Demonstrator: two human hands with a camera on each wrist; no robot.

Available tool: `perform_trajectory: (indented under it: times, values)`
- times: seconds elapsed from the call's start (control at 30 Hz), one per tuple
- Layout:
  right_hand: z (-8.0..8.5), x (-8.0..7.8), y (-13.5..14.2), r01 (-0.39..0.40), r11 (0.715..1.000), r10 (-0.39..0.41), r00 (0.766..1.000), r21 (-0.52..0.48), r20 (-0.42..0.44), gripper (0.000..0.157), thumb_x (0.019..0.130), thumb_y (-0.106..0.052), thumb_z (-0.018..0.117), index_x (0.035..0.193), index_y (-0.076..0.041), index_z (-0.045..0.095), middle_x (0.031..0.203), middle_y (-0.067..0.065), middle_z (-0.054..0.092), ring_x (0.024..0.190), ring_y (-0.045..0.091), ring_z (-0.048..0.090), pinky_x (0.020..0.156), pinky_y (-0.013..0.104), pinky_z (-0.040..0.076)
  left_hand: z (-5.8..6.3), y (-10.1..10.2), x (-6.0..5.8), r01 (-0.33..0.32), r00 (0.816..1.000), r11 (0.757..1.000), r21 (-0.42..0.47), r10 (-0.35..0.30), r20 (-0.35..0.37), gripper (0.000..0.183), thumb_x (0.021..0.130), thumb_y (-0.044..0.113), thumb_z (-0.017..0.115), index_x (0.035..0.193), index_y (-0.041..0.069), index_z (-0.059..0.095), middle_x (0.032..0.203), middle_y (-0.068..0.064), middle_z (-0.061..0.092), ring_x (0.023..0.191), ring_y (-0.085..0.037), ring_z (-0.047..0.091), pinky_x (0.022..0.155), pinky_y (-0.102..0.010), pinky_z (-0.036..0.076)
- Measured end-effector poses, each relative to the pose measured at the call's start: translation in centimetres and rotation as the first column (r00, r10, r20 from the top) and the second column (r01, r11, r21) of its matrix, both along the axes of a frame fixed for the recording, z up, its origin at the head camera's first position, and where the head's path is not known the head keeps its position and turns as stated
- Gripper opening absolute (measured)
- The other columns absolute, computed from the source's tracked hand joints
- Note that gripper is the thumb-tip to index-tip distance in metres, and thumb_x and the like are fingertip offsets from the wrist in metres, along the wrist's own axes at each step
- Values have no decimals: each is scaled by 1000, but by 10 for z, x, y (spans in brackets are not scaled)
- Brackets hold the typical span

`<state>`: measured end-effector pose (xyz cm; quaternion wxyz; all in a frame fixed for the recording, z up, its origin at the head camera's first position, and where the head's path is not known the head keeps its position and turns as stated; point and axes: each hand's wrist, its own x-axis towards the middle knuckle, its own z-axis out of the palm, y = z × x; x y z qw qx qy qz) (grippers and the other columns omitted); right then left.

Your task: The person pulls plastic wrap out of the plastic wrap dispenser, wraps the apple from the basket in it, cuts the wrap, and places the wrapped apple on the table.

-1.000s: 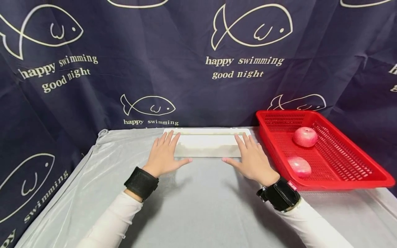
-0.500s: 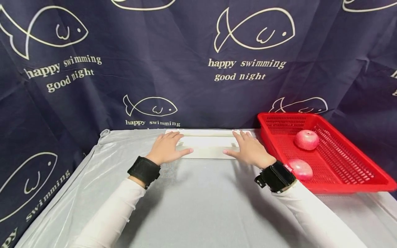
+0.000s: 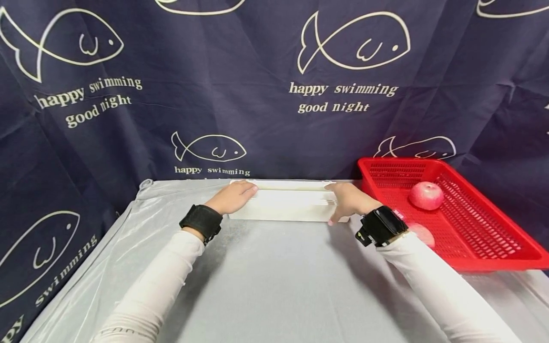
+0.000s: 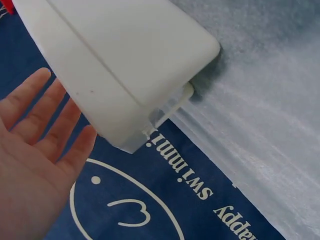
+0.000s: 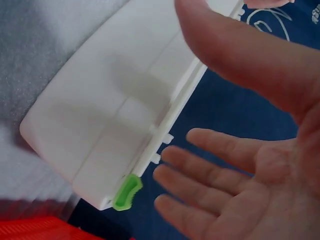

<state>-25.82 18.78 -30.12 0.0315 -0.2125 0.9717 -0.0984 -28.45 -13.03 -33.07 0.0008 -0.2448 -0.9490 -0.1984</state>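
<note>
A long white plastic case (image 3: 291,207) with rounded corners lies at the back of the table. My left hand (image 3: 233,196) is at its left end. In the left wrist view that hand's fingers (image 4: 47,112) are nearly straight, with fingertips right at the case's edge. At the right end is my right hand (image 3: 349,199), thumb on the near side and fingers toward the far edge. The right wrist view shows these fingers (image 5: 205,175) spread and loosely extended past the edge. Beside them the case has a green clip (image 5: 127,192) and small white tabs.
A red plastic basket (image 3: 493,264) stands to the right, holding an apple (image 3: 426,195) and a second apple (image 3: 423,234) partly hidden by my right wrist strap. A navy fish-print curtain (image 3: 266,119) hangs directly behind the grey-covered table (image 3: 274,286).
Both hands have moved outward to the ends of the case, uncovering more of its front. The left thumb has come up beside the fingers; the right thumb has swung downward.
</note>
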Motion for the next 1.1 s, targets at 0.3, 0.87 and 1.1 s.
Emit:
perform_trajectory:
  times: [0.3,0.87,1.1]
  values:
    - [-9,-14,6,-37,998,36,999,45,19,81,56,-26,90,121,9,58,118,24,64,114,40,56,102,47,44,-1,4,-5,7,999,999,-41,-5,47,56,103,41,30,137,2,51,140,-17,54,136,-33,45,115,-44,34]
    - [-8,-23,9,-44,999,43,998,23,48,82,63,-38,86,125,9,56,120,23,65,114,37,58,101,46,46,2,1,-9,4,1000,999,-44,-4,20,47,103,28,33,135,-1,52,139,-17,56,136,-34,45,116,-43,33]
    - [-9,-27,9,-10,1000,8,998,26,68,82,66,-40,84,127,6,55,123,22,64,114,34,59,100,44,47,1,1,-13,11,1000,998,-65,-10,11,46,103,28,33,135,0,53,138,-16,56,135,-33,46,116,-43,33]
